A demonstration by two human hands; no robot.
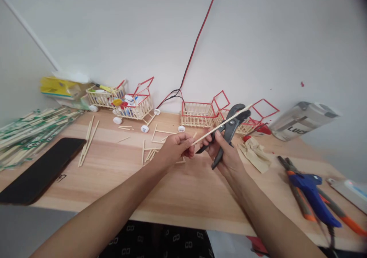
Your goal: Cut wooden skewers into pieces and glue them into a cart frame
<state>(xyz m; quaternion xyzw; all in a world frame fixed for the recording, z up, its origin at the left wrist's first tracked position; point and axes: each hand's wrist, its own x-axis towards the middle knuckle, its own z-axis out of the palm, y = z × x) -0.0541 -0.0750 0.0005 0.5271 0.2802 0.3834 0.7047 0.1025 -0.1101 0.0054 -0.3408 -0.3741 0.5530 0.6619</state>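
Note:
My left hand (pixel 176 147) pinches the near end of a thin wooden stick (pixel 222 124) above the middle of the wooden table (pixel 114 181). The stick slants up to the right and passes between the jaws of black cutting pliers (pixel 231 129). My right hand (pixel 225 152) is closed round the pliers' handles. Both hands hover above the table, close together.
Stick-built carts (pixel 134 106) with red frames (pixel 197 114) stand along the wall. Loose sticks (pixel 88 139) lie at left, beside a black phone (pixel 40 170) and wrapped chopsticks (pixel 28 131). A blue glue gun (pixel 314 195), orange-handled pliers (pixel 301 202) and crumpled paper (pixel 255 152) lie at right.

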